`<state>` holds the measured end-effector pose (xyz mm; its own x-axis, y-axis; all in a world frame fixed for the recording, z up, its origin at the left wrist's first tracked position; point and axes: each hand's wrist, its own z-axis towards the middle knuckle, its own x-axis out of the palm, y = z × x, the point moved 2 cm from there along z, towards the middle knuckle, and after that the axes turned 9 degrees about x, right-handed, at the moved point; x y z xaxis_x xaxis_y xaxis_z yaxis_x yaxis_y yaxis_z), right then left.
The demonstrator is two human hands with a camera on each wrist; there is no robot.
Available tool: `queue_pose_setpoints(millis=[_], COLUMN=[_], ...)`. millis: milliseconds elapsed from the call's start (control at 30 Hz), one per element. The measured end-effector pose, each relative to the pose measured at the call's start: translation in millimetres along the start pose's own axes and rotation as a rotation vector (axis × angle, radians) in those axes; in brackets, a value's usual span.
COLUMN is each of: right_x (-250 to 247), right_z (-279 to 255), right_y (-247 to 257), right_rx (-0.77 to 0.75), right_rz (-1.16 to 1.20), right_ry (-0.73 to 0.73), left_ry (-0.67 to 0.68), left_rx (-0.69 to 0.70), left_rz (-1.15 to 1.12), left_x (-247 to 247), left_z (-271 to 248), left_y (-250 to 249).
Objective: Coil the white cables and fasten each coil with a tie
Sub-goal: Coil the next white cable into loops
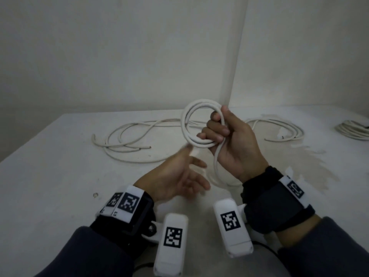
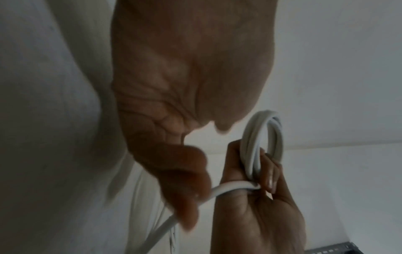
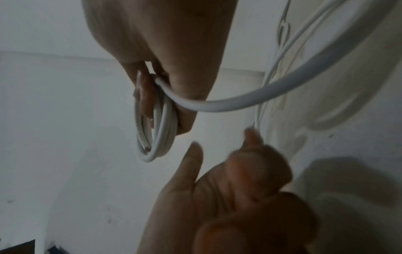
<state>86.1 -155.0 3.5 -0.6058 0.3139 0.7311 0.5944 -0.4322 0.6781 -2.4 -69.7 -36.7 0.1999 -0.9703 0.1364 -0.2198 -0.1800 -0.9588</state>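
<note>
Left hand (image 1: 175, 176) was nearest, above the table's (image 1: 60, 176) near edge, palm up, fingers spread and loose; in the left wrist view its fingertips (image 2: 187, 214) looked to touch the trailing cable (image 2: 228, 187), grip unclear through blur. Just beyond it, right hand (image 1: 231, 140) was raised, fingers curled round the coil (image 1: 191, 116) of white cable. Several loops passed through the fist, most of the ring standing out to the left of the knuckles; the tail dropped past the palm toward the table. Farther back, loose cable (image 1: 127, 136) lay mid-table, another loose cable (image 1: 279, 126) right of the hand, a bundled coil (image 1: 353, 129) at the far right edge.
</note>
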Motion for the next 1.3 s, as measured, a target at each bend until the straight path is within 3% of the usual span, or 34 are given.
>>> queue_pose_setpoints(millis=[67,133,233,333,400,533,733,1000,1300], right_x=[3.4,6.0,7.5,6.3,3.9,0.0,-14.1,-20.1,-15.9], right_z=[-2.3,-3.3,-2.5,-3.2,-3.5,-0.4,7.3,7.2,4.4], right_y=[-0.9,-5.8,-11.5,-5.3,0.4,-3.5,-10.5,-14.2,-19.3], right_rx=[0.0,0.019,0.053,0.018,-0.02,-0.035,-0.058,0.163,0.35], right_rz=[0.049,0.051,0.03,-0.014,-0.04,-0.059,0.01,-0.105,-0.215], right_ry=[0.05,0.093,0.132,0.1,0.055,-0.014,-0.205,-0.174,-0.172], left_ry=[0.121,0.159,0.141,0.028,-0.141,-0.409,-0.464,-0.508,-0.396], left_rx=[-0.075,-0.098,-0.11,-0.087,-0.004,0.333,0.53,0.676,0.643], left_rz=[0.034,-0.027,-0.139,-0.258,-0.343,-0.509,-0.597,-0.416,-0.256], left_x=[6.4,9.4,10.3,9.1,5.3,-15.7,-29.0,-35.9,-28.1], left_z=[-1.7,-2.1,-4.3,-2.7,1.7,13.1,14.0,5.0,2.6], left_y=[2.5,2.8,2.9,3.2,0.7,-0.4,-5.7,-17.0,-15.8])
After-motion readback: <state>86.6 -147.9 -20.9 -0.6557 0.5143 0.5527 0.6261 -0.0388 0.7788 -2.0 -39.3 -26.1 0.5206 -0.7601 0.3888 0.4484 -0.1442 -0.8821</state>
